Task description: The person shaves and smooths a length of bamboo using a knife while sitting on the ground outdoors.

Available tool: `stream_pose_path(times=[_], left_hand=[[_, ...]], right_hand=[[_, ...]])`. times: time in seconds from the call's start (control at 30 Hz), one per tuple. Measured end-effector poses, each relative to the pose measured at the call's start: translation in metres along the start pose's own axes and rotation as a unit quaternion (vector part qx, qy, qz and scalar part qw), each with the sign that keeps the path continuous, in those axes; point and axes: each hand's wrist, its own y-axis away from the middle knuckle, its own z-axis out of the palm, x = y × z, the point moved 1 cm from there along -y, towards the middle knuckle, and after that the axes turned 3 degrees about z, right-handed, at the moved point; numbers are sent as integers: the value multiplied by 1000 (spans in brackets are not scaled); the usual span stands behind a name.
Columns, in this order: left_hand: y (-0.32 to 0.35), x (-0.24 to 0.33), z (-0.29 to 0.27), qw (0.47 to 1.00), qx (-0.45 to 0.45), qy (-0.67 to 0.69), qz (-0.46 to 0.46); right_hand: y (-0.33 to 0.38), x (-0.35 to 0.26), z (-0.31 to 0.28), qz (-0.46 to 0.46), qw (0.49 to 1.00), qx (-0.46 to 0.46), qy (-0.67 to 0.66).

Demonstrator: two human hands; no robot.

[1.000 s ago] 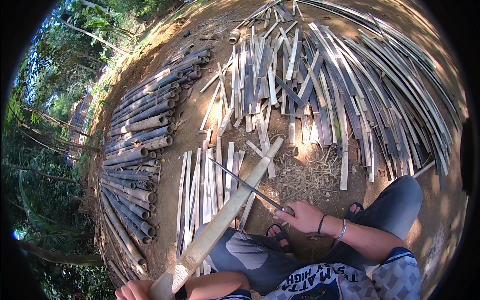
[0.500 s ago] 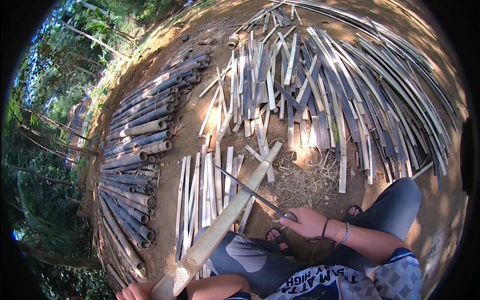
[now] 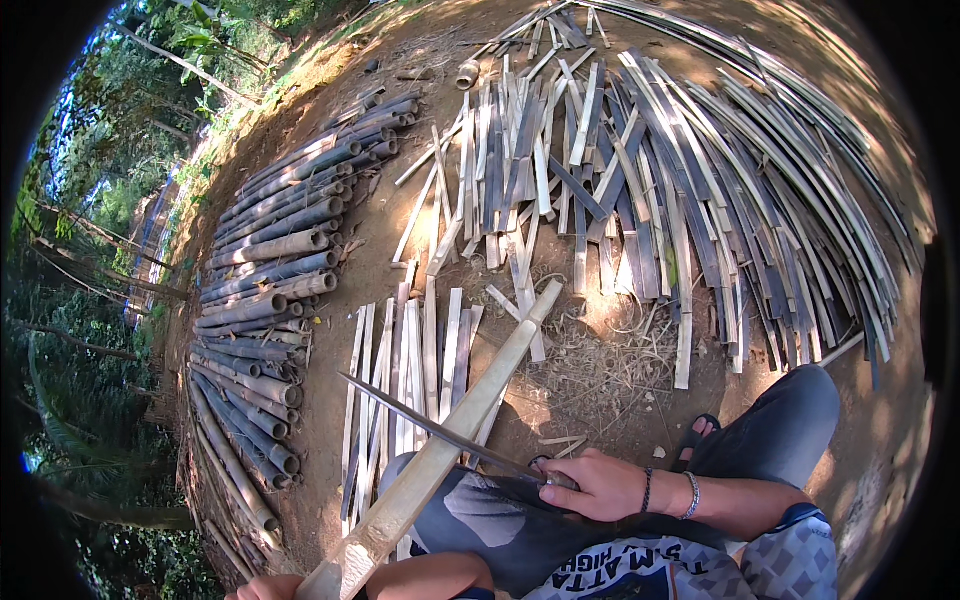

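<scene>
Knife point(image 3: 470, 446) and pale bamboo slat point(image 3: 420, 462) cross in the head view, the dark blade lying over the slat about midway along it; whether its edge bites into the surface cannot be told. The right hand point(image 3: 605, 483) is curled firmly around the knife's handle point(image 3: 560, 481), above the person's lap, with a dark bracelet point(image 3: 647, 490) and a silvery bracelet point(image 3: 692, 495) on its wrist. The left hand point(image 3: 268, 588) is beside the slat's near end, mostly cut off by the lower edge, so how its fingers close cannot be told. From there the slat slants up and right, passing the person's left knee in grey trousers point(image 3: 780, 420). Short strips point(image 3: 400, 360) lie on the brown ground point(image 3: 390, 205) beyond that knee, partly behind the slat. Curly shavings point(image 3: 610, 370) litter the ground right of its far end. Farther off, a broad pile of split strips point(image 3: 760, 200) fans out on the right, and round bamboo poles point(image 3: 270, 250) lie stacked on the left, near green foliage point(image 3: 100, 330).
</scene>
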Motion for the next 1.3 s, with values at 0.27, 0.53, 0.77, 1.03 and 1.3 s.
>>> stream_pose_path(times=[0.27, 0.53, 0.77, 1.03, 1.3], left_hand=[[-4, -8, 11, 1000, -16, -2, -9], [5, 5, 13, 999, 13, -39, -5], [2, 2, 16, 996, 40, -77, 11], [5, 18, 16, 984, 101, -148, -2], [7, 17, 12, 978, 139, -155, 30]], right_hand=[[-16, 41, -8, 105, 985, 129, -41], [5, -3, 10, -20, 999, 26, 0], [-26, 60, -3, 152, 973, 162, -61], [-16, 38, 7, 76, 986, 101, -108], [-42, 87, -2, 155, 970, 180, -42]])
